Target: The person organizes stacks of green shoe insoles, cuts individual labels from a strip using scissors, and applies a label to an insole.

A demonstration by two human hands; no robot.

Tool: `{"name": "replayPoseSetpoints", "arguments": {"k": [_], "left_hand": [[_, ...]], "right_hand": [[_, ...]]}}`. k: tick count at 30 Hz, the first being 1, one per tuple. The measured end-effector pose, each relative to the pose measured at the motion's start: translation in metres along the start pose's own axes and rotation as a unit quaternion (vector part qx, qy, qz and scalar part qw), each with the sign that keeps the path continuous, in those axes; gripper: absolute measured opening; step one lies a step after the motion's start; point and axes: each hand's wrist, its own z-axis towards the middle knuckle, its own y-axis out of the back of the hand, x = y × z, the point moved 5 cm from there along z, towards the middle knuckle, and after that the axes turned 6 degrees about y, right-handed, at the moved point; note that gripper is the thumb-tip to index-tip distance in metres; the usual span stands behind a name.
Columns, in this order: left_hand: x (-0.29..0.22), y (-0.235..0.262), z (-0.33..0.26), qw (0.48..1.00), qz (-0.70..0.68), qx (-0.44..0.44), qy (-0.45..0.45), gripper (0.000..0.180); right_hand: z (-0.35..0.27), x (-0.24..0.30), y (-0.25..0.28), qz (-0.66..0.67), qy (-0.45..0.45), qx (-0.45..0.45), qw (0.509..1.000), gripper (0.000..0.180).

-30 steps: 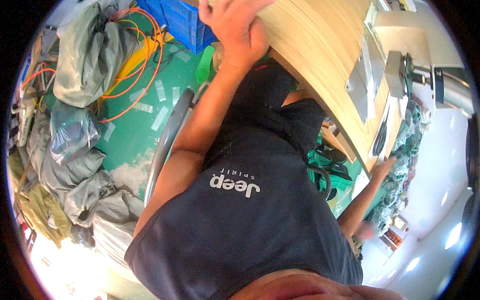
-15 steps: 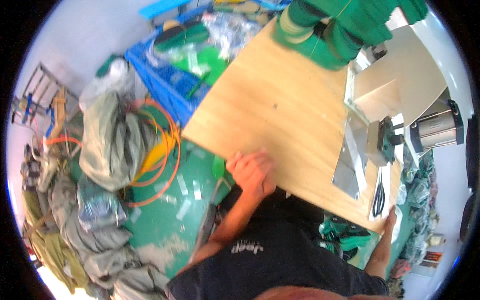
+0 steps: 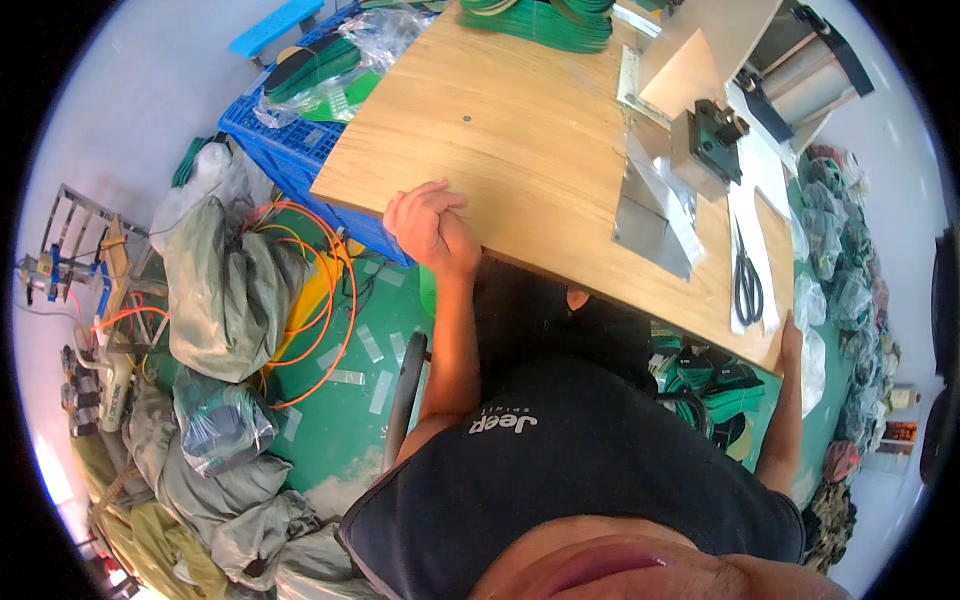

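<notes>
A light wooden tabletop (image 3: 530, 140) spreads out in front of me. My left hand (image 3: 432, 225) is closed at its near edge, close to the left corner, with the fingers bent over the top. At the near right corner my right hand (image 3: 791, 345) grips the table's edge; most of its fingers are hidden. Nearest to that hand lie black-handled scissors (image 3: 748, 288) on white strips. Farther in are a shiny metal plate (image 3: 652, 222) and a dark metal block with a knob (image 3: 708, 148). A stack of green pieces (image 3: 545, 22) lies at the table's far side.
A blue plastic crate (image 3: 300, 160) with green pieces and clear bags stands left of the table. Orange hose (image 3: 345, 320) and a grey-covered bundle (image 3: 225, 300) are on the left floor. Bagged goods (image 3: 835, 250) line the right side. A roller machine (image 3: 805, 75) stands far right.
My left hand has moved left along the near edge, closer to the corner, and now rests there. My right hand stays at the right corner. The view has shifted, showing less of the green stack.
</notes>
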Motion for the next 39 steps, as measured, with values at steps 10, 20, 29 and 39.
{"name": "replayPoseSetpoints", "arguments": {"k": [10,20,29,39], "left_hand": [[0.034,0.012,0.024,0.997,-0.025,-0.065,-0.020,0.019],[0.067,0.032,0.050,1.000,0.008,0.013,-0.003,0.034],[0.166,0.072,0.155,0.948,0.209,0.190,0.148,0.045],[0.177,0.018,0.180,0.782,0.334,0.480,0.216,0.058]], "right_hand": [[-0.025,0.012,-0.019,-0.124,0.022,-0.052,0.991,0.087],[-0.007,-0.007,-0.017,-0.142,0.070,-0.084,0.984,0.071],[0.092,0.007,-0.013,0.174,-0.004,0.003,0.985,0.074],[0.184,0.105,-0.033,0.338,0.046,0.154,0.927,0.055]]}}
